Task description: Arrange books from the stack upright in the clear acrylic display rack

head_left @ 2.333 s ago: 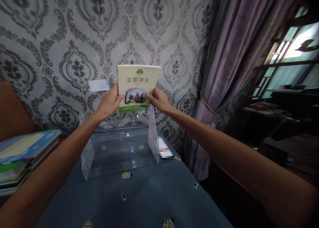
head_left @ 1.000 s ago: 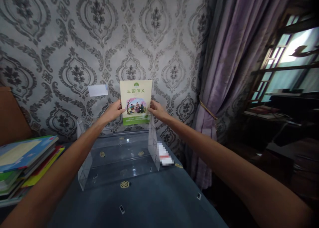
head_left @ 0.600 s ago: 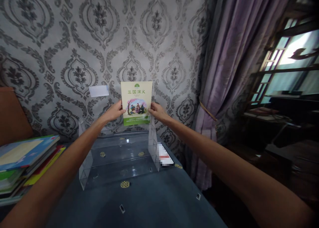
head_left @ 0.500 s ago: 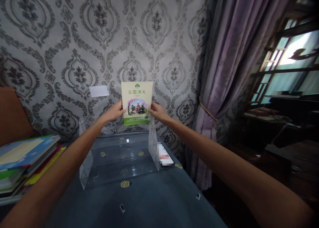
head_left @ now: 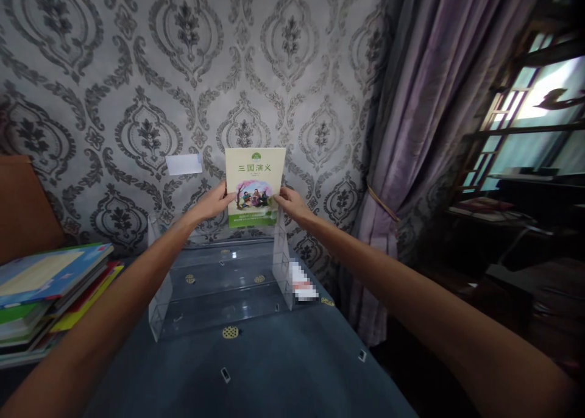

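Holds book (head_left: 255,187) near-upright between left hand (head_left: 212,201) and right hand (head_left: 291,203), with fingers closed on side edges. Now lower than before, by back of clear rack (head_left: 222,297) — not yet released; cannot tell if touching.

I'm on the head camera here, worn up at the person's eye line, facing forward and tipped down. I'm looking along the left forearm (head_left: 123,296) and the right forearm (head_left: 402,284), both looming closest to the lens, out to the book (head_left: 256,162) near mid-view. Beyond it, the patterned wall (head_left: 315,16) faces me almost square. Below, I've got the blue tabletop (head_left: 274,369) from above, and wide coverage takes in the purple curtain (head_left: 420,101) at right.
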The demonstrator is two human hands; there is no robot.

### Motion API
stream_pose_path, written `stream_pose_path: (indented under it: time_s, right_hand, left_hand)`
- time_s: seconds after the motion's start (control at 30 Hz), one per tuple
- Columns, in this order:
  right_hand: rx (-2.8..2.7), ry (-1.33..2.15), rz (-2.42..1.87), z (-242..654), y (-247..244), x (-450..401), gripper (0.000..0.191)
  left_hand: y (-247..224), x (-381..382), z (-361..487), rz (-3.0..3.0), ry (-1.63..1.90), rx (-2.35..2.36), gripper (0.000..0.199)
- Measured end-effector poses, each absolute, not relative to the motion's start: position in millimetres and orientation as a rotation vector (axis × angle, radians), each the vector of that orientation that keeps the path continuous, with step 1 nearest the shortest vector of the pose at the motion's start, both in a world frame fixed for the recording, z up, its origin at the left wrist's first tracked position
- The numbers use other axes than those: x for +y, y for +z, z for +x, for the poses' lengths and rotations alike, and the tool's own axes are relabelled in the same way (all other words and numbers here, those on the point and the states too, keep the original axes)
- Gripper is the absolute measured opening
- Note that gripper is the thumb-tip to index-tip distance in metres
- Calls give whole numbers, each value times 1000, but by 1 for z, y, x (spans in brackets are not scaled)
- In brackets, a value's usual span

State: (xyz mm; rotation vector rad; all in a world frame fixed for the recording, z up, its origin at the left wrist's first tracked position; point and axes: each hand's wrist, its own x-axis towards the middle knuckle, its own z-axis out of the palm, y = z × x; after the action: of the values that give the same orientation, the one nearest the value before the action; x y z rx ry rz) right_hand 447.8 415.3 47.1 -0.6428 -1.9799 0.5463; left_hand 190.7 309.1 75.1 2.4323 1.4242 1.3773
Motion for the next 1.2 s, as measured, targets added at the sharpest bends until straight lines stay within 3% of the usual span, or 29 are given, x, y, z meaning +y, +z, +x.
stream_pose_path:
  time_s: [0.83,1.2]
  right_hand:
    - [-1863,672,-729,453,49,404,31]
    - [-1746,575,-809,453,49,389,38]
  left_hand:
    - [74,299,204,2249,1553,1631,42]
    - [71,269,211,2165,1573,1860,36]
